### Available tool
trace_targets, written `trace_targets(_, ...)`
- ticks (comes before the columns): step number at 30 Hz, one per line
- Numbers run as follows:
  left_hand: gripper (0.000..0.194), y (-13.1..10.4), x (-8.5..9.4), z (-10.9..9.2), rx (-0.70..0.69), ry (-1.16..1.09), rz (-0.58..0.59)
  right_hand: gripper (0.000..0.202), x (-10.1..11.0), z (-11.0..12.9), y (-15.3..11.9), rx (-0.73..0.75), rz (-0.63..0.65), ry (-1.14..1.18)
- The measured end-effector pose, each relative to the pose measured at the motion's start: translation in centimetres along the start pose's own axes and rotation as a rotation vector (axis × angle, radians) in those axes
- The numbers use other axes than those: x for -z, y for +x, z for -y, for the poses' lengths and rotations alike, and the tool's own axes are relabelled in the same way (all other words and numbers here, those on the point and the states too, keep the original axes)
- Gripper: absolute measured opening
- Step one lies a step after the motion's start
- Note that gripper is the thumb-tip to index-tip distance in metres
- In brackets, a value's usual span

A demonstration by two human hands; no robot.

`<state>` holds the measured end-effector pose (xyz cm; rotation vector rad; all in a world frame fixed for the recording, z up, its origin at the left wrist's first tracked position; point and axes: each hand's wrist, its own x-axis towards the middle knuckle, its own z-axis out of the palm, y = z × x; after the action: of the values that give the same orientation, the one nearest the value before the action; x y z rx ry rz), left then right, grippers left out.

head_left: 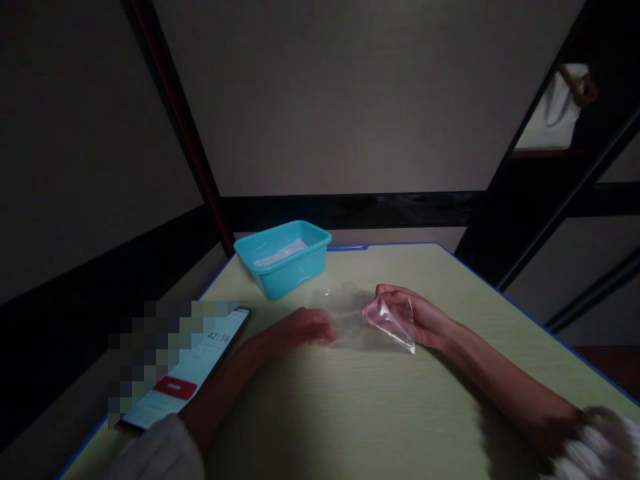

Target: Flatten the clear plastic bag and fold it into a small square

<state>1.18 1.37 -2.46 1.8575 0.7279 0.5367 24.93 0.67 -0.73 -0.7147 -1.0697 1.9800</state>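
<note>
My pale sleeves [157, 453] sit nearest; my left hand [315, 325] and right hand [413, 312] pinch a clear plastic bag [350, 330] over the desk [360, 407].

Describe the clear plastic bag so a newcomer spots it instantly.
Start at the pale, blue-edged table and look to its middle, nearer than the turquoise basket. The clear bag is between the left hand and the right hand. Unlike the opaque basket and lit phone, it is see-through, with bright glints toward the right.
</note>
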Motion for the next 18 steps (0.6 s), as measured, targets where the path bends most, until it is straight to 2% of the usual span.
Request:
trace_targets(3, 0.034, 0.2, -0.4, -0.4, 0.089, 0.020, -0.088, 0.019, -0.1, 0.8, -0.1, -0.040, -0.108, 0.063)
trace_targets(7, 0.030, 0.6, -0.8, -0.2, 0.168, -0.013, -0.178, 0.044, -0.3, 1.7, -0.8, -0.036, -0.194, 0.051)
trace_targets(9, 0.028, 0.8, -0.8, -0.1, 0.193, -0.025, -0.227, 0.037, -0.4, 1.8, -1.1, -0.024, -0.228, -0.003)
trace_targets(12, 0.023, 1.0, -0.7, -0.2, 0.228, -0.036, -0.310, 0.012, -0.4, 1.6, -1.5, -0.010, -0.327, -0.109)
trace_targets(13, 0.023, 1.1, -0.7, -0.3, 0.240, -0.041, -0.330, 0.015, -0.4, 1.5, -1.5, -0.005, -0.374, -0.143)
trace_targets(16, 0.022, 1.5, -0.8, -0.4, 0.276, -0.066, -0.360, 0.044, -0.3, 0.9, -1.5, 0.018, -0.497, -0.259)
trace_targets(18, 0.023, 1.7, -0.9, -0.4, 0.294, -0.079, -0.374, 0.059, -0.1, 0.5, -1.4, 0.043, -0.500, -0.359)
